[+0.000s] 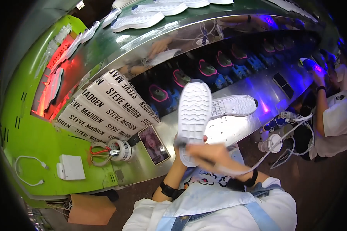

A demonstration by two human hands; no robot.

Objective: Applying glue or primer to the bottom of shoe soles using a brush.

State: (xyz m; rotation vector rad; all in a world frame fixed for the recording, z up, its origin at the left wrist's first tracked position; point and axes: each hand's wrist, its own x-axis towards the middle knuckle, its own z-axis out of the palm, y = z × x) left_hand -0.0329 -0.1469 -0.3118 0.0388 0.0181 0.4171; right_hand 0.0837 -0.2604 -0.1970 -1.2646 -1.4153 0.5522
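Observation:
A white shoe sole [195, 107] with a wavy tread is upright in front of me, its bottom facing me. My left hand [177, 156] is wrapped round its heel end from behind; most of that hand is hidden by the sole. My right hand [214, 154], smeared by motion, is closed on a slim tool whose dark, brush-like tip [182, 145] meets the heel area. Its exact kind is unclear. Right behind the held sole, a second white sole [235, 106] with a dark toe lies tread up on the metal bench [235, 129].
Left stand a printed white carton [108, 107], tape roll [124, 149], red-handled scissors [96, 151], phone [154, 144] and white adapter [71, 168]. Beyond, shoes with pink edges [181, 78] line a dark channel; white soles [138, 21] lie above. A co-worker's hand [318, 78] holds a shoe at right, near white cables [293, 125].

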